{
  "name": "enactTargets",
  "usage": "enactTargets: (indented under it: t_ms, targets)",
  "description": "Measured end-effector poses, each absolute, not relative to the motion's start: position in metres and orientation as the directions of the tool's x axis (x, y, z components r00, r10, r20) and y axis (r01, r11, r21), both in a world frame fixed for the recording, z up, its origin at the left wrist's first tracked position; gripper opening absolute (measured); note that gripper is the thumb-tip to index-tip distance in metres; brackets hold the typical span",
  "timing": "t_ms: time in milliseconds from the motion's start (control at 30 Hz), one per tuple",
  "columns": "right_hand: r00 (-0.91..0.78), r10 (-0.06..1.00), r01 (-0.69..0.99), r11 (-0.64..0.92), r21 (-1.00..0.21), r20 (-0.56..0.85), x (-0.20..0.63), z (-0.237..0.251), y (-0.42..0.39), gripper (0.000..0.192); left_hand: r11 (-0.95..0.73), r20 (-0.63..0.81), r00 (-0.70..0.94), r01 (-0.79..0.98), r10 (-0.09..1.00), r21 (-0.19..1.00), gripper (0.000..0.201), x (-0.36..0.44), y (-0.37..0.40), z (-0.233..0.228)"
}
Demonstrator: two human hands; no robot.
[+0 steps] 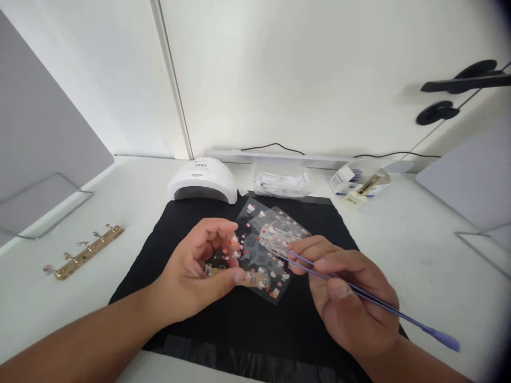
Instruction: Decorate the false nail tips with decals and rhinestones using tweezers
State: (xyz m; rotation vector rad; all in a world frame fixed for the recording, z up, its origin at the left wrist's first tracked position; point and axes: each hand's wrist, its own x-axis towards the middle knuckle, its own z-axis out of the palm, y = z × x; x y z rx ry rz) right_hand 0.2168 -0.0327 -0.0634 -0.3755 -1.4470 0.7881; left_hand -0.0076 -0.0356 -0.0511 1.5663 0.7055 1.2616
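My right hand [355,292] is closed around purple tweezers [393,311], whose thin tips point left over a small clear piece [277,236] with red and white bits. Fingers curled and thumb apart, my left hand [199,263] is open at the left side of a clear sticker sheet [248,208] printed with red and white cartoon figures. A second clear sheet [293,218] lies partly under the first. Near my left thumb shows a gold strip [261,279], partly hidden by the thumb and with stickers seen over it.
A black mat [151,266] lies under the sheets. Behind it stand a white nail lamp [203,181] and a clear box of packets [282,181]. A nail-tip stand [90,252] lies left; a pale bottle [355,199] and a white carton [343,180] stand right.
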Motion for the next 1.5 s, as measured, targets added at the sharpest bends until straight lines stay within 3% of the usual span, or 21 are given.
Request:
enactTargets:
  t_ms: [167,433,800,1200,1500]
  targets:
    - [-0.045,0.676,-0.223,0.711,-0.667,0.735,0.219,-0.063,-0.030,0.015,-0.476,0.475,0.358,-0.091,0.804,0.875,0.042,-0.009,-0.035,-0.052]
    - [-0.039,0.684,-0.217,0.706,-0.674,0.729,0.222,-0.064,-0.030,0.015,-0.390,0.371,0.296,0.007,0.880,0.921,0.035,-0.007,-0.038,-0.052]
    - [-0.251,0.622,-0.132,0.737,-0.663,0.741,0.222,-0.065,-0.041,0.021,-0.410,0.383,0.263,0.054,0.885,0.910,0.037,-0.002,-0.041,-0.053]
    - [-0.209,0.673,-0.155,0.693,-0.704,0.709,0.218,-0.065,-0.045,0.021,-0.455,0.419,0.223,0.145,0.880,0.878,0.043,-0.003,-0.046,-0.055]
    - [-0.119,0.741,-0.205,0.633,-0.747,0.661,0.218,-0.066,-0.044,0.019,-0.495,0.447,0.287,0.122,0.847,0.860,0.031,-0.004,-0.038,-0.052]
